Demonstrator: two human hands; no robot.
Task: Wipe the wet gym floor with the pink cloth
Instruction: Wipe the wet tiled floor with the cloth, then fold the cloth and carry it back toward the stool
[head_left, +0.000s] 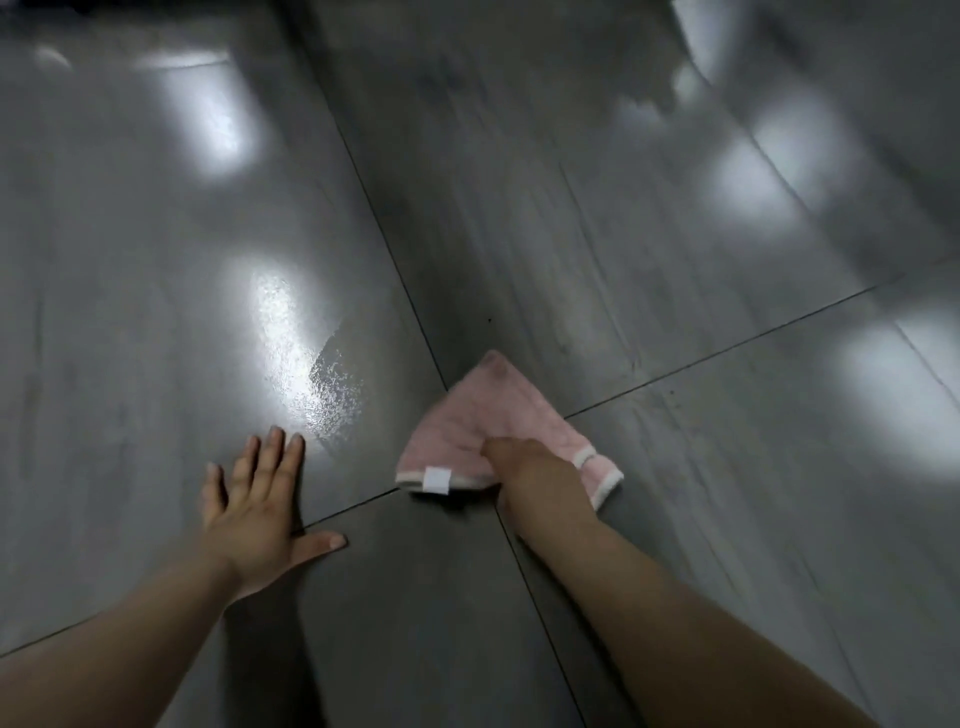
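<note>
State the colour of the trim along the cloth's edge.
White trim on the pink cloth; head view.

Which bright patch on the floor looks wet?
The patch just beyond the left hand: only it shows a speckled film; the others are smooth glare.

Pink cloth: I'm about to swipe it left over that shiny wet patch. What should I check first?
1. Grip on the cloth: ok, the right hand holds it down on the floor.
2. Brace: ok, the left hand lies flat with its fingers spread.
3. Patch located: ok, it glistens left of the cloth, just beyond the left fingertips.
4. Path from cloth to patch: ok, only bare floor lies between them.
5. Left fingertips out of the wet: cannot tell, they end right at the patch's edge.
6. Cloth spread flat: not ok, it is folded and bunched under the hand.
</note>
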